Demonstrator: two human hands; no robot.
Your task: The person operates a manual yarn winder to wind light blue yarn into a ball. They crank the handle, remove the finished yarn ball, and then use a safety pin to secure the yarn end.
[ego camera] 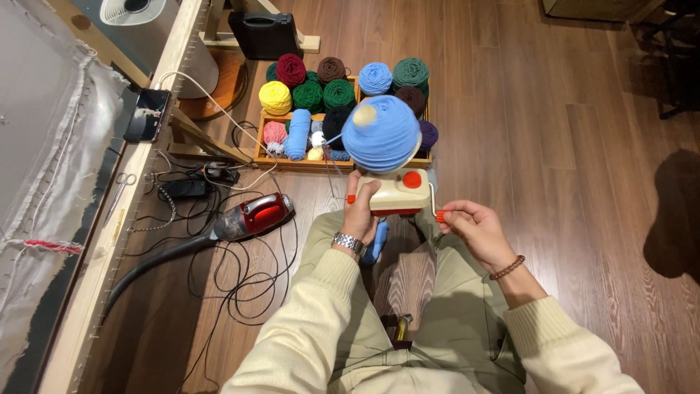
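While the left hand (359, 211) clasps the cream yarn winder (397, 193) carrying a blue yarn cake (381, 133), the right hand (474, 230) pinches its orange crank handle (440, 216) above the wooden floor (569, 146).

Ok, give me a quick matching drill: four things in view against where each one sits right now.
Things:
1. blue yarn ball
2. crank handle
3. vacuum cleaner
4. phone

Places:
A. on the floor among cables
B. on top of the winder
C. on the wooden frame rail
D. pinched by the right hand

Pairs: 1-B, 2-D, 3-A, 4-C
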